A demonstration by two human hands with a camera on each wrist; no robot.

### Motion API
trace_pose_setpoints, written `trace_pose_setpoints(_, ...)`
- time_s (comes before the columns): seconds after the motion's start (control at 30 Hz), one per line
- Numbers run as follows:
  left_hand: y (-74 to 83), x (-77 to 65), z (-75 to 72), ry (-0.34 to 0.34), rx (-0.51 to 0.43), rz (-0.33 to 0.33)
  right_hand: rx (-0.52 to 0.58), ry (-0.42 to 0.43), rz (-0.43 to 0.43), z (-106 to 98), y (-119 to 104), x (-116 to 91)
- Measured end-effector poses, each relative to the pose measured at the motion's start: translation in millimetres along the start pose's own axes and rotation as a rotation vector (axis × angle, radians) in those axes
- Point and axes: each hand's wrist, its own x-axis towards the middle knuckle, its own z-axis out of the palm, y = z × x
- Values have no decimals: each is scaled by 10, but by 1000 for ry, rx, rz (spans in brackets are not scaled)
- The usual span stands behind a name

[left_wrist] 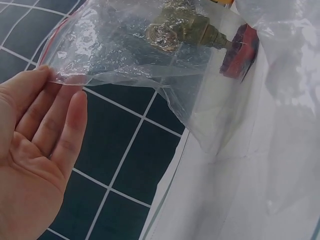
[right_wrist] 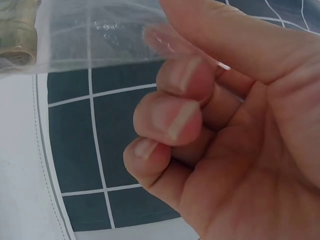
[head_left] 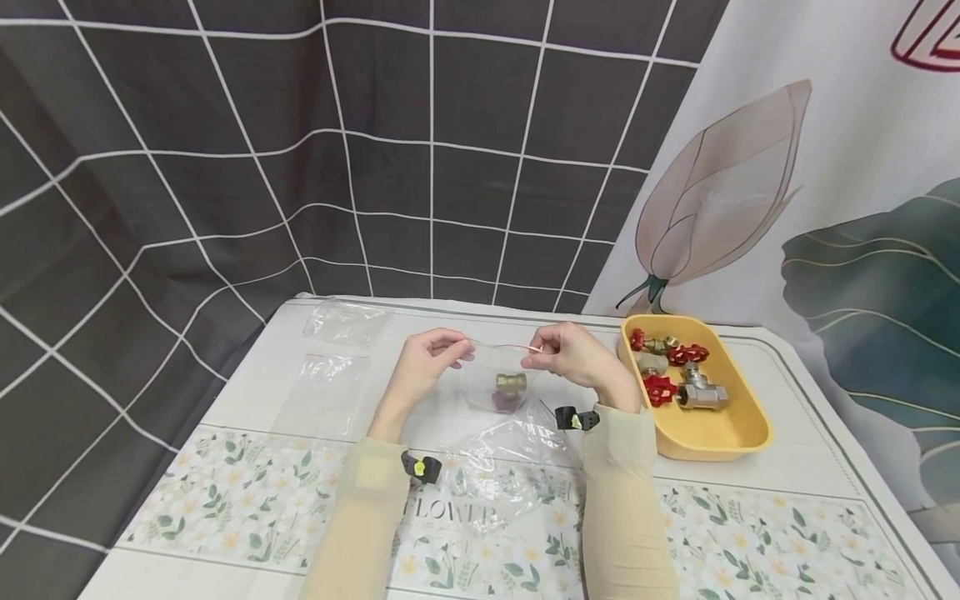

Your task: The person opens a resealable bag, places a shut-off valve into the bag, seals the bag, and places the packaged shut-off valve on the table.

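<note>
Between my hands hangs a clear zip-lock bag [left_wrist: 125, 55] with a red line along its top edge. Inside it lies a brass valve [head_left: 511, 382] with a red handwheel [left_wrist: 241, 52], the wheel pointing down. My left hand [head_left: 422, 367] pinches one top corner of the bag between thumb and fingers. At the opposite corner my right hand [head_left: 573, 358] pinches the edge, its other fingers curled under, as the right wrist view shows. Beneath the bag, a crumpled clear plastic bag [head_left: 498, 475] is spread over the table.
To the right stands a yellow tray [head_left: 705, 429] holding several valves [head_left: 701, 392] with red handwheels. Two flat clear bags, one farther back [head_left: 345, 322] and one nearer [head_left: 322, 396], lie on the table's left side. A dark gridded curtain [head_left: 480, 100] hangs behind.
</note>
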Motion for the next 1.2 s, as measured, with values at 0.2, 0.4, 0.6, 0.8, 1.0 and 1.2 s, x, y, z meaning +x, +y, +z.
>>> trace_pose_setpoints(0.2, 12, -3, 6, 4, -6, -7, 32, -3, 6, -21, 32, -29)
trace_pose_setpoints(0.4, -4, -8, 29, -16, -29, -29, 29, 14, 17, -2, 84, -18)
trace_pose_setpoints(0.6, 13, -11, 58, -78, -8, -75, 54, 26, 60, 21, 180, -7)
trace_pose_setpoints(0.8, 4, -16, 79, -284, 141, -140, 153, -91, 87, 52, 321, -72)
trace_pose_setpoints(1.0, -99, -16, 78, -401, 266, -150, 195, -218, 74, 130, 439, -68)
trace_pose_setpoints(1.2, -139, -55, 66, -432, 368, -177, 257, -269, 61, 210, 499, -14)
